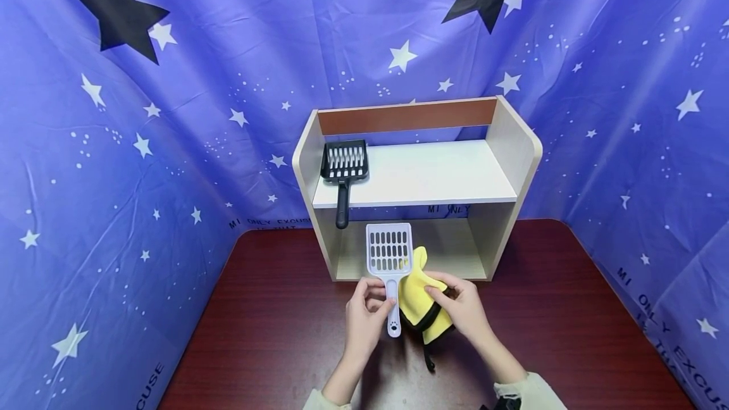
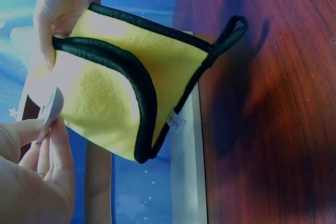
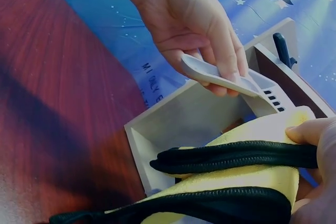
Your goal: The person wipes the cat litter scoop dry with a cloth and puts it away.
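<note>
A pale slotted litter scoop [image 1: 389, 250] with a paw print on its handle is upright in my left hand [image 1: 366, 312], thumb and fingers pinching the handle. My right hand [image 1: 460, 305] pinches a folded yellow cloth [image 1: 417, 296] edged in black, close behind and beside the scoop. In the left wrist view the cloth [image 2: 100, 95] shows a black loop and a small white tag. From the right wrist, the left hand [image 3: 197, 30] is seen gripping the scoop's handle [image 3: 210, 74], with the slotted head partly behind the cloth [image 3: 252, 179].
A two-level wooden shelf [image 1: 416, 176] stands at the back of the dark red table [image 1: 273, 334]. On its upper board, at the left, lies a black slotted scoop [image 1: 344, 169], its handle jutting over the front edge. Blue star-patterned curtains [image 1: 199, 112] surround the table.
</note>
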`<state>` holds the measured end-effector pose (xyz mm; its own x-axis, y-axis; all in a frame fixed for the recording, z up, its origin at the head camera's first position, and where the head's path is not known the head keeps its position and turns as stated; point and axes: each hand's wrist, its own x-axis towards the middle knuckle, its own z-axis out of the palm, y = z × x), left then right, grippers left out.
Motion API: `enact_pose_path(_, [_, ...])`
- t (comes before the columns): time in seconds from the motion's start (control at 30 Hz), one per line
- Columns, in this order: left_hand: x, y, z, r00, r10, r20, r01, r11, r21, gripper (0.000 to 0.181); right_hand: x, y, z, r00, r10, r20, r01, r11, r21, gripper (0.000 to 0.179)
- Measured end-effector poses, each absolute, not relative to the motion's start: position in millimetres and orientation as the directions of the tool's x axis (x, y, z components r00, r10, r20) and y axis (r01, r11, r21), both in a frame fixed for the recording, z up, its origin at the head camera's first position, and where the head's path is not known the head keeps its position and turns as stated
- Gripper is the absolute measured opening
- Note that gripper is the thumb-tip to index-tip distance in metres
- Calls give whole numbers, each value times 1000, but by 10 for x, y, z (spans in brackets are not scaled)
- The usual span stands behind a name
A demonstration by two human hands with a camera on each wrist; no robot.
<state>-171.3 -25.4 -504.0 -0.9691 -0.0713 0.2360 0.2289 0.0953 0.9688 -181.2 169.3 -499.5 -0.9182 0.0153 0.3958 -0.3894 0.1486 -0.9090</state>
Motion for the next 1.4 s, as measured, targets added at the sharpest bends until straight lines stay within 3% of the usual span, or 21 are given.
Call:
enact_pose_path(0.43, [-1695, -211, -4931, -981, -72, 179, 164, 177, 970, 29, -1732, 1591, -5057, -919, -42, 393, -393, 204, -897, 24])
enact_pose_path(0.8, [-1711, -285, -4885, -965, -64, 254, 248, 85, 965, 27, -1660, 1821, -5050, -905, -85, 416, -424, 185, -886, 24])
enact_pose_path(1.07, [-1703, -312, -4635, -959, -69, 277, 272, 67, 960, 25, -1650, 2037, -5051, -906, -81, 415, -422, 218, -880, 25])
enact_pose_path(1.4, [-1939, -213, -4217, -943, -72, 326, 321, 70, 944, 25, -1646, 2139, -5093, -915, -84, 396, -404, 244, -882, 23])
